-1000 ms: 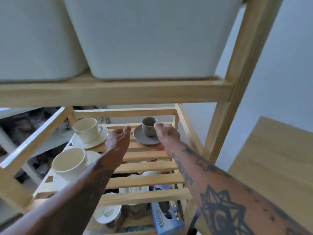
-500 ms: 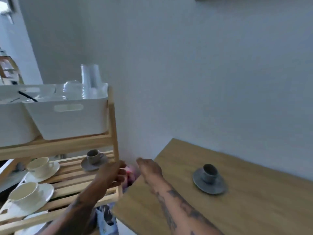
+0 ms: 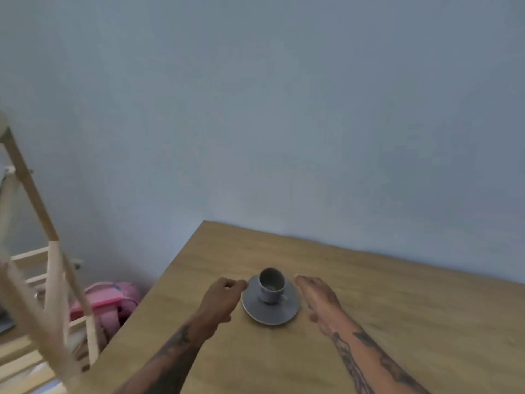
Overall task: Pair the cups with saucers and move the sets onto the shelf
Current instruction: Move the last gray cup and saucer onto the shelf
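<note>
On smooth wooden table (image 3: 397, 322), round grey saucer (image 3: 271, 309) between open left hand (image 3: 223, 297), right hand (image 3: 319, 294).

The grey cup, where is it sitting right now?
The grey cup stands upright on its grey saucer on the wooden table, low in the head view, between the left hand and the right hand, neither hand holding it.

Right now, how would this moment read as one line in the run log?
phase: reaching for set | grey cup on grey saucer, on table | left hand and right hand flank saucer, contact unclear | not lifted
</note>
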Demonstrator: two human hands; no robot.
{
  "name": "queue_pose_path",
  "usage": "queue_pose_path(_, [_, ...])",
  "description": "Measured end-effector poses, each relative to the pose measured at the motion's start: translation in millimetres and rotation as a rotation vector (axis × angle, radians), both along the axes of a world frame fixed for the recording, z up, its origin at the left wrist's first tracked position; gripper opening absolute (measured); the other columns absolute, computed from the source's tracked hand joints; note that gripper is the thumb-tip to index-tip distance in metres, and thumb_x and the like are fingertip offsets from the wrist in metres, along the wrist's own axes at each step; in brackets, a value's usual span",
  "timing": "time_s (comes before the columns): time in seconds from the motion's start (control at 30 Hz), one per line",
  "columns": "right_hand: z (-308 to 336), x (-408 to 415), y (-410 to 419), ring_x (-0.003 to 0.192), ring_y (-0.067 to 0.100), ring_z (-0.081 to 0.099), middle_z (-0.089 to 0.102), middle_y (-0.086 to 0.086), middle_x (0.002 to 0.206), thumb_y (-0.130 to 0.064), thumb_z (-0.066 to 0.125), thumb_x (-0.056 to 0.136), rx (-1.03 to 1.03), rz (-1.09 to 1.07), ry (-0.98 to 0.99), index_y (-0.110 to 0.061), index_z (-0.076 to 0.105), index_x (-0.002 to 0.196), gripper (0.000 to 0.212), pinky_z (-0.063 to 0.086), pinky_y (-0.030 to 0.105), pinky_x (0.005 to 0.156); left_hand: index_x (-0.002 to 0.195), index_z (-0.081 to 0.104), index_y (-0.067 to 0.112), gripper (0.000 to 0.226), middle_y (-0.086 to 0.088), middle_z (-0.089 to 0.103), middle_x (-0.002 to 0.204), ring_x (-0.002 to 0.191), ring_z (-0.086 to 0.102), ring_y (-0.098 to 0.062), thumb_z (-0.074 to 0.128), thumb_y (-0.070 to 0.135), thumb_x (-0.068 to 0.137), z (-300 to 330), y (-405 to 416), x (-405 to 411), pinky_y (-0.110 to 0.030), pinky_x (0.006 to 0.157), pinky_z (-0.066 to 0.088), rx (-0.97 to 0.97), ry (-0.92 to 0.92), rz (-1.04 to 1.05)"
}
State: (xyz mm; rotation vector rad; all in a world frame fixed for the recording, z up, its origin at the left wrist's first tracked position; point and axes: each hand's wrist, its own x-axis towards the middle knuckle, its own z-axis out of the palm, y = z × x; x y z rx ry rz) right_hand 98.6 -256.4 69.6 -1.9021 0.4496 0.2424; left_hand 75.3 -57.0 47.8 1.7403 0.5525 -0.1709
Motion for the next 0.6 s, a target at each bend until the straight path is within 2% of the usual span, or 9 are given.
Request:
queue_pose_path(0.1, [-27.7,25.3,-1.7,0.099,0.024,0.053,0.057,0.002,0.109,-0.04,0.062,0.092,0.01,0.0,0.034,-0.029,0.06,0.096,0.012,0.047,0.039,0.091,0.13,0.056,0.023,0.048,-0.001,0.056,0.117,0.097,0.059,-0.02,0.06,0.051,0.091,-26.7,-9.1,28.5,-0.036,0.076,0.054,-0.004,-0.011,-0.026])
queue_pose_path(0.17, [-43.6,41.4,0.2,0.103,0.023,0.055,0.058,0.001,0.111,-0.042,0.062,0.091,0.005,0.014,0.051,-0.032,0.063,0.097,0.012,0.048,0.037,0.093,0.134,0.056,0.025,0.052,-0.001,0.056,0.121,0.104,0.058,-0.021,0.058,0.055,0.092,-41.6,-14.1,44.2,-0.035,0.08,0.052,0.011,-0.038,-0.055])
queue_pose_path(0.27, [-62.9,59.2,6.9,0.114,0.021,0.058,0.063,-0.002,0.118,-0.04,0.065,0.09,0.036,0.022,0.058,-0.031,0.067,0.104,0.017,0.048,0.039,0.102,0.129,0.063,0.029,0.048,0.0,0.064,0.128,0.111,0.059,-0.018,0.058,0.057,0.091,-55.5,-17.7,60.9,-0.03,0.085,0.047,0.058,-0.089,-0.084])
queue_pose_path(0.4, [-74.4,66.3,11.4,0.104,0.022,0.067,0.074,-0.002,0.112,-0.036,0.073,0.085,0.122,-0.001,0.044,-0.022,0.077,0.099,0.02,0.053,0.045,0.098,0.115,0.076,0.031,0.037,0.007,0.074,0.116,0.107,0.066,-0.016,0.059,0.055,0.091,-58.8,-18.9,68.6,-0.035,0.092,0.054,0.047,-0.082,-0.093])
queue_pose_path(0.57, [-64.2,50.6,9.3,0.096,0.017,0.068,0.075,-0.005,0.105,-0.038,0.075,0.081,0.108,0.016,0.012,-0.027,0.078,0.088,0.013,0.056,0.04,0.091,0.112,0.077,0.028,0.034,0.007,0.072,0.11,0.096,0.063,-0.012,0.061,0.051,0.092,-49.0,-18.7,51.3,-0.029,0.072,0.05,0.022,-0.073,-0.052])
queue_pose_path(0.6, [-58.3,44.9,10.1,0.096,0.017,0.068,0.075,-0.006,0.105,-0.039,0.075,0.081,0.104,0.029,-0.002,-0.028,0.078,0.087,0.012,0.056,0.04,0.092,0.112,0.077,0.028,0.034,0.007,0.071,0.108,0.094,0.062,-0.012,0.061,0.051,0.092,-43.7,-18.0,44.8,-0.03,0.072,0.052,0.022,-0.079,-0.04])
